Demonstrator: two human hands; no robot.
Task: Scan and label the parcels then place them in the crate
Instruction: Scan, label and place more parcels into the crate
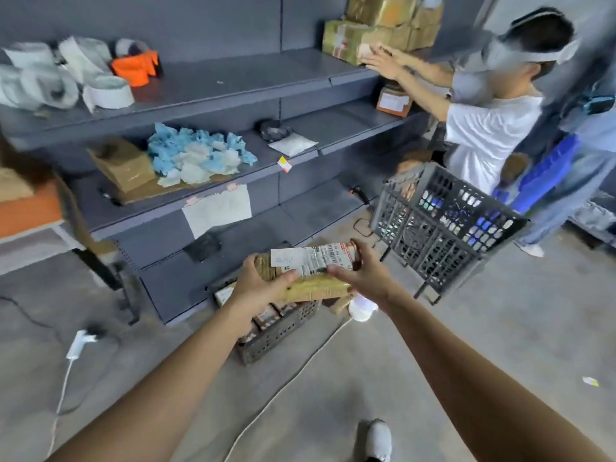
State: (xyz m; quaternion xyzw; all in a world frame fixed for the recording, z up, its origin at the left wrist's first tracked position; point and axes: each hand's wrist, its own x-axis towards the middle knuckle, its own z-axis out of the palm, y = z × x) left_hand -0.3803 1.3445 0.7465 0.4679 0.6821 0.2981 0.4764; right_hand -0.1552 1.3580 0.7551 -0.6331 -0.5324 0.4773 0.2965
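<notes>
Flat tape-wrapped cardboard parcel (313, 288), white barcode label (311, 260) on top, gripped by left hand (263, 281) and right hand (361, 271), above perforated plastic crate (283, 331).

I'm in a parcel stockroom, grey metal shelving (206, 95) across the frame's upper half, taped cardboard parcels (376, 31) stacked upper right, perforated plastic crates (443, 225) on bare concrete floor (500, 328)
</notes>
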